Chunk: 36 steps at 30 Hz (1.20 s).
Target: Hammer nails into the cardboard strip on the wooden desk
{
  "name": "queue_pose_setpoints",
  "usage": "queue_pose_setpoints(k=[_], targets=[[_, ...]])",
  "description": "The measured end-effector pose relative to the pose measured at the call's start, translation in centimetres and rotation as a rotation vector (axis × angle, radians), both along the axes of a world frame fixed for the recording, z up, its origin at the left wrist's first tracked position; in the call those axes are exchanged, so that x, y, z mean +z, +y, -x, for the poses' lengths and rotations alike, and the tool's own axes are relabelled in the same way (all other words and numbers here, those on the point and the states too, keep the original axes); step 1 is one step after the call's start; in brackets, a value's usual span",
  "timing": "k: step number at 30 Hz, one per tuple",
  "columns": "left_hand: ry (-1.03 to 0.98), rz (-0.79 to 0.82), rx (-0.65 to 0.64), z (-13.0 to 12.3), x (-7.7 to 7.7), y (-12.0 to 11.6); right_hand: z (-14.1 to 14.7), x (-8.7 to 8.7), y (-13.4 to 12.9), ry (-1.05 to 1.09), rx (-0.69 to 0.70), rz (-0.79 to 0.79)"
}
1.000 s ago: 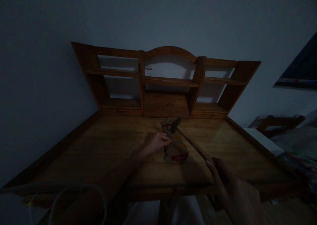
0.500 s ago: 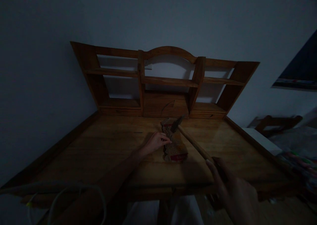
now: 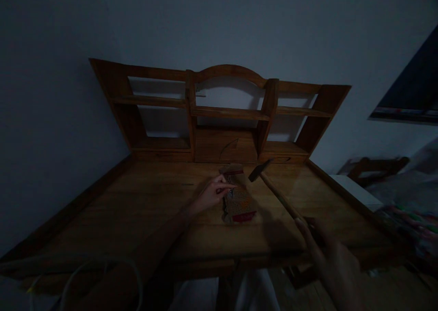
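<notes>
My right hand is closed round the wooden handle of a hammer, near its lower end. The dark metal head is raised to the right of a flattened piece of cardboard, which has red printed edges and lies on the desk. Over the cardboard's left side, my left hand is pinched, with thumb and forefinger together. Something small and thin may be at those fingertips, but it is too dark to make out.
The wooden desk has raised side edges and a shelf unit along its back. A thin dark sliver lies left of the cardboard. A pale cable loops at lower left. A chair stands at right.
The hammer has moved to the right, its head away from above the cardboard. My left hand stays pinched over the cardboard. The whole view has shifted slightly.
</notes>
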State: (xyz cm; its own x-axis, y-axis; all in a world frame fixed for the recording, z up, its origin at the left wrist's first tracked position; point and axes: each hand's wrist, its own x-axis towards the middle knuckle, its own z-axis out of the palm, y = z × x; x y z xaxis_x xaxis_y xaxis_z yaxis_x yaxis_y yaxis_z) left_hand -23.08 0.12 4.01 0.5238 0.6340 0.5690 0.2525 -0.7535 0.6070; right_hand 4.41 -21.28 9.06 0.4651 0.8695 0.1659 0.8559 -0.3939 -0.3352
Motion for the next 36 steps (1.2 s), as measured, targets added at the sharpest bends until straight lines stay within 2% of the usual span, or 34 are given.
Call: queue_pose_setpoints(k=[6,12,16,23,26,31,36], targets=[[-0.021,-0.003,0.028,0.1,-0.1,0.2,-1.2,-2.0,2.5,0.062,-0.026,0.031],[-0.032,0.106,0.073,0.1,0.3,-0.1,-1.6,-3.3,4.7,0.125,-0.041,0.008],[-0.070,0.234,0.031,-0.1,-0.2,0.0,-1.4,-3.7,4.9,0.075,-0.026,0.017],[0.000,0.336,-0.018,-0.6,-1.8,0.3,-0.9,-3.7,4.8,-0.045,-0.019,0.048],[0.046,0.317,0.003,-0.6,-1.8,0.0,-0.9,-3.8,4.8,-0.044,-0.007,0.036],[0.124,0.200,0.078,-0.6,-0.9,-0.7,-0.9,-4.0,4.8,-0.053,0.000,0.030],[0.115,0.189,0.071,-0.6,-0.5,-0.9,-1.0,-4.0,4.8,-0.042,-0.008,0.044]])
